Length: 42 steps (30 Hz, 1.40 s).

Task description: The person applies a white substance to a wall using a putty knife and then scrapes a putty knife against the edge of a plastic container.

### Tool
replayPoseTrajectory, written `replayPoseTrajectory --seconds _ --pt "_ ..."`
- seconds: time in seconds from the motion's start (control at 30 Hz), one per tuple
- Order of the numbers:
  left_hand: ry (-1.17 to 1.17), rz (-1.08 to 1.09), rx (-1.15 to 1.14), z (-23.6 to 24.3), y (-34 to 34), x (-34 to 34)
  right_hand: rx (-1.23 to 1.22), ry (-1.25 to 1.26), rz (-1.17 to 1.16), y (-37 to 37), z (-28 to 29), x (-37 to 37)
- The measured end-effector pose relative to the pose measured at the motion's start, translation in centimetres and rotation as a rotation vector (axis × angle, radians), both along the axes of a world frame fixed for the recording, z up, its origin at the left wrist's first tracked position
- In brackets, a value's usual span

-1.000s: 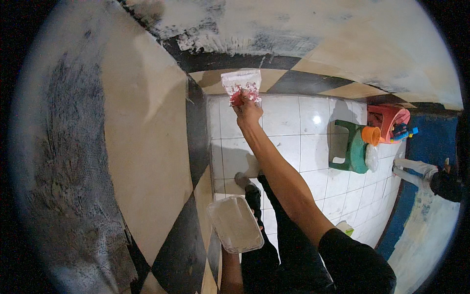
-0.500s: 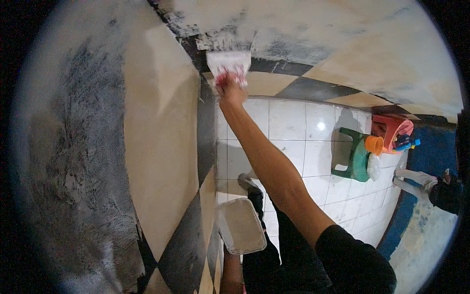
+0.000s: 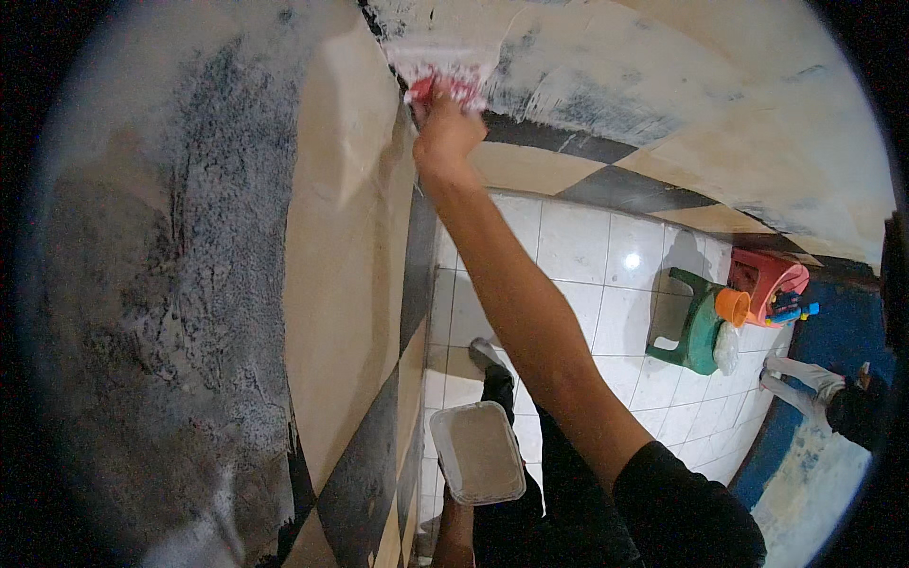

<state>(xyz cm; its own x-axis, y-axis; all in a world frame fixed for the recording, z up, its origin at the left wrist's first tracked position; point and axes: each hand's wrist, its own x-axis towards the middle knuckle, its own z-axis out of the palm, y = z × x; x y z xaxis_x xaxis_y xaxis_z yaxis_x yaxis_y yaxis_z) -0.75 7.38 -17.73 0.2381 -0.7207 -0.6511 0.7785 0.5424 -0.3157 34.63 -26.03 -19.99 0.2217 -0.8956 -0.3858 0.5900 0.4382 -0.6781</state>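
Note:
My right hand (image 3: 452, 128) is closed round the red, putty-smeared handle of a wide putty knife (image 3: 440, 64). The pale blade lies against the far wall (image 3: 587, 66), close to the corner, where putty streaks cover dark paint. Low at my left side, a rectangular plastic tub (image 3: 489, 498) holds smooth beige-grey putty. My left forearm (image 3: 456, 535) reaches up under the tub, so my left hand supports it from below; the tub hides the fingers.
A side wall (image 3: 346, 218) with dark and cream diamonds runs along my left. On the white tiled floor (image 3: 573, 237) stand a green stool (image 3: 701, 327), an orange cup (image 3: 732, 306) and a red stool (image 3: 772, 275). Another person (image 3: 838, 393) is at the far right.
My right hand has pushed the putty knife farther up the far wall, along the corner. The whole view has shifted slightly, and the tub appears a little lower and farther right.

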Motion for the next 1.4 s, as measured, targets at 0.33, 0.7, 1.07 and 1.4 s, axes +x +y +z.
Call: replayPoseTrajectory --seconds 0.33,0.7,1.07,1.4 --pt "0.098 0.014 0.079 -2.6 1.8 -1.8 -0.002 -0.065 0.158 4.6 0.6 -10.2" --pt "0.076 -0.070 -0.102 -0.9 -0.2 0.7 0.082 -0.163 0.035 -1.5 -2.6 -7.6" --pt "0.088 -0.015 0.016 -5.1 3.0 -1.8 -0.177 -0.230 -0.006 -3.4 7.5 -6.9" --pt "0.184 -0.006 -0.283 0.1 0.8 0.8 -0.102 -0.078 0.013 0.7 4.4 -14.2"
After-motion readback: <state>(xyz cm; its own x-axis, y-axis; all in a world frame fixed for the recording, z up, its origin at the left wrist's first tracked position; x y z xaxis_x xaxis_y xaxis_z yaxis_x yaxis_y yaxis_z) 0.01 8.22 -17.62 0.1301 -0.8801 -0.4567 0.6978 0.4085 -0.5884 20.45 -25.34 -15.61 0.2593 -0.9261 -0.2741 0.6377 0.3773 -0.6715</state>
